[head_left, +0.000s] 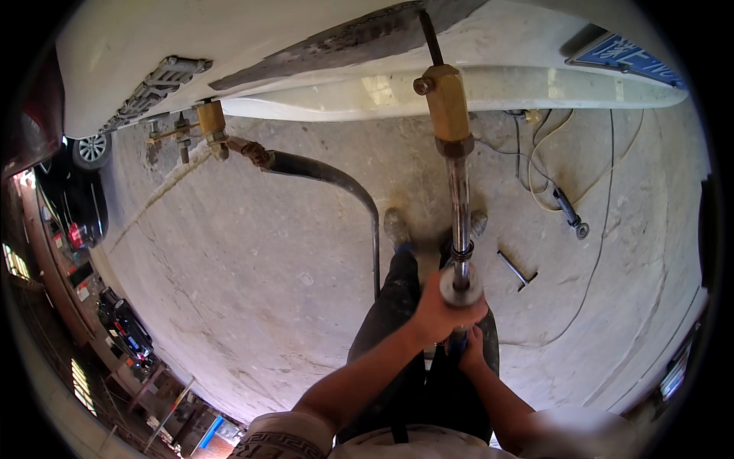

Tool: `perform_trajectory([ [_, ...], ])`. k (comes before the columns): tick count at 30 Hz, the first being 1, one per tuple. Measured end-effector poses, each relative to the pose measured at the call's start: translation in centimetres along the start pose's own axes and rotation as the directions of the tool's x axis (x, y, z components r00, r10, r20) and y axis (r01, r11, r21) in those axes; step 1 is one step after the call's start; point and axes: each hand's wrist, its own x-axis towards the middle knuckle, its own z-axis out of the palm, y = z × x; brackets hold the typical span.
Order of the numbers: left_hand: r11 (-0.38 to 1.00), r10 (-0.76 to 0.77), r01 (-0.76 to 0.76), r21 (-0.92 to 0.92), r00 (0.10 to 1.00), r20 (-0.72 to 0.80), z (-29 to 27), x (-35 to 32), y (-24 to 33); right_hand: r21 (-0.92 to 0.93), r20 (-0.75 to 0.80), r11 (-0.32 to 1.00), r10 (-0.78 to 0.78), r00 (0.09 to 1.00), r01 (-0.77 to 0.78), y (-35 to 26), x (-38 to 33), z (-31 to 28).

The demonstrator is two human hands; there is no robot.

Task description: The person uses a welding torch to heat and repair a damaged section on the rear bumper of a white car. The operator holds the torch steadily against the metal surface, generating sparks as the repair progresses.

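A slide-hammer dent puller stretches away from me, with a brass block at its far end. Its thin dark tip meets the bare, sanded grey patch on a white car panel. Wrapped around the round metal sliding weight is my left hand, closed. Behind it, nearer my body, my right hand closes on the puller's rear handle; part of that grip is hidden. Left of the puller, a brass clamp block sits at the panel, with a thick black cable curving down from it.
On the concrete floor to the right lie a dark hand-held power tool, a T-handle wrench and loose cords. A black car stands at the far left. The white bumper juts out ahead.
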Motion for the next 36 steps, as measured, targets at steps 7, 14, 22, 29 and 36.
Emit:
perform_trajectory([
  [7,0.996,-0.082,0.084,-0.038,0.996,0.035,0.0,0.5,1.2,0.05,0.06,0.999,0.011,0.998,-0.014,-1.3,-0.6,0.1],
  [14,0.999,-0.012,0.013,0.031,1.0,-0.009,1.4,-0.7,-1.5,-0.153,0.445,0.903,0.425,0.788,-0.401,-0.8,2.4,-4.4],
  [22,0.997,-0.027,0.029,0.068,0.999,-0.024,-0.3,-0.5,-1.8,-0.358,-0.064,0.895,-0.309,0.949,0.267,3.3,0.1,-1.7],
  [29,0.994,0.002,0.001,0.107,1.0,-0.03,0.1,-0.4,-1.8,-0.264,-0.041,0.917,-0.319,0.947,0.298,3.1,-0.1,-1.2],
  [36,0.998,0.004,-0.001,0.069,0.999,-0.04,-0.1,-0.2,-1.5,-0.173,-0.02,0.965,-0.203,0.979,0.197,2.2,0.4,-1.1],
])
